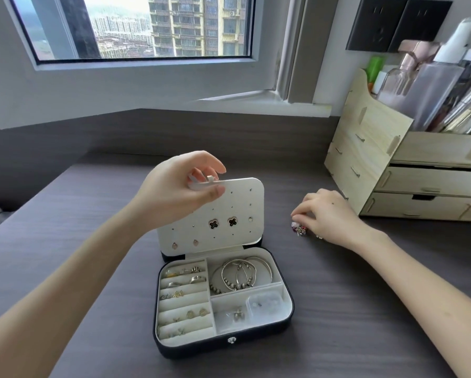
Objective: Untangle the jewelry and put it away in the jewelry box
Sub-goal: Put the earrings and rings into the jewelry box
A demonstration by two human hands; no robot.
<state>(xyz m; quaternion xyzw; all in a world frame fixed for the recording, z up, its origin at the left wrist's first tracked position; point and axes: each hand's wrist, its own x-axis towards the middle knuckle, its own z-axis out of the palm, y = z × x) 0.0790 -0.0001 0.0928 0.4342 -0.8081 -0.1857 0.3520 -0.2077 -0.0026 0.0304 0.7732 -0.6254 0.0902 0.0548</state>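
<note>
So left hand point(185, 184) pinches the top tab of the white earring panel point(229, 208) on the black white-lined jewelry box point(223, 346). The right hand point(327, 214) pinches the small red-and-silver tangled jewelry point(299, 229) on the grey desk point(351, 309), just beside the box. Yanking probably tightens the knots, and the panel could flop. No readable writing.

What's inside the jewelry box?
Rings and tiny earrings sit in the left slots, silver bracelets in the back right pocket, a small clear case and bag in the front one. The raised earring panel hides whatever is behind it.
</note>
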